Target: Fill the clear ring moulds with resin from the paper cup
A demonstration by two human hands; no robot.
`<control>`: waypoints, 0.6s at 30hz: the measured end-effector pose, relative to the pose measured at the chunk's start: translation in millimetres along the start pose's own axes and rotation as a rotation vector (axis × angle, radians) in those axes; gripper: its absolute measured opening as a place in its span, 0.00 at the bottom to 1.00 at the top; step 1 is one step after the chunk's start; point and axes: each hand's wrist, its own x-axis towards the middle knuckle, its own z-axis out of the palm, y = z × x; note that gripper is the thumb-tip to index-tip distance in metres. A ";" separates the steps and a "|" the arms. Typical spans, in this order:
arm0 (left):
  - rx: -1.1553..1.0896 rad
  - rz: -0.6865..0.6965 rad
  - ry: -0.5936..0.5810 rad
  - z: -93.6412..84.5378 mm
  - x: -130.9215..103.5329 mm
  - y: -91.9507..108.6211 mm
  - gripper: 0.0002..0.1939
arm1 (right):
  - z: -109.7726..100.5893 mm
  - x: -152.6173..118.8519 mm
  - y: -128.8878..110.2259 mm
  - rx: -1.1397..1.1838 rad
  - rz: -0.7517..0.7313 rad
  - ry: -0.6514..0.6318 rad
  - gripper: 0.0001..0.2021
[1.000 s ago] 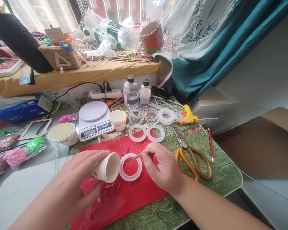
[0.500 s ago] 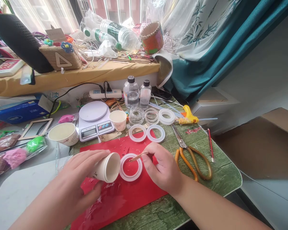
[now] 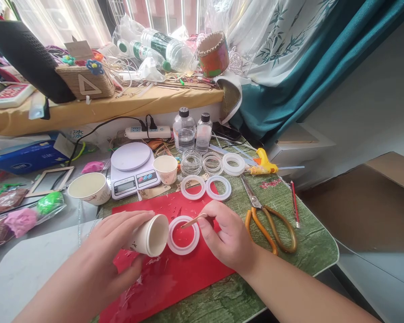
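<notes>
My left hand is closed round a paper cup, which is tilted with its mouth toward the right. Just beyond the cup's rim, a white ring-shaped mold lies flat on a red sheet. Pinched in my right hand is a thin wooden stick, its tip over the mold's ring opening. What is inside the cup cannot be made out. Two more ring molds, a left one and a right one, lie at the sheet's far edge.
Scissors with orange handles lie right of the sheet, near a yellow glue gun. Behind stand a kitchen scale, another paper cup, a paper bowl and two clear bottles, a larger one and a smaller one.
The stick's tip has shifted very slightly left over the ring mold. My left hand and the tilted cup look the same.
</notes>
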 end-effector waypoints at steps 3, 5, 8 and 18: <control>-0.004 0.000 0.047 -0.8 3.6 4.7 0.33 | -0.1 -0.2 -0.1 0.002 0.001 0.000 0.06; 0.001 0.005 0.078 -0.7 6.8 7.9 0.31 | -0.2 -0.6 0.0 0.005 0.001 -0.001 0.06; 0.017 0.025 0.100 -0.2 9.8 10.5 0.29 | -0.3 -1.3 0.4 0.007 0.006 -0.003 0.06; 0.039 0.037 0.090 0.5 5.6 8.7 0.29 | -0.6 -1.4 0.9 0.010 0.013 -0.001 0.05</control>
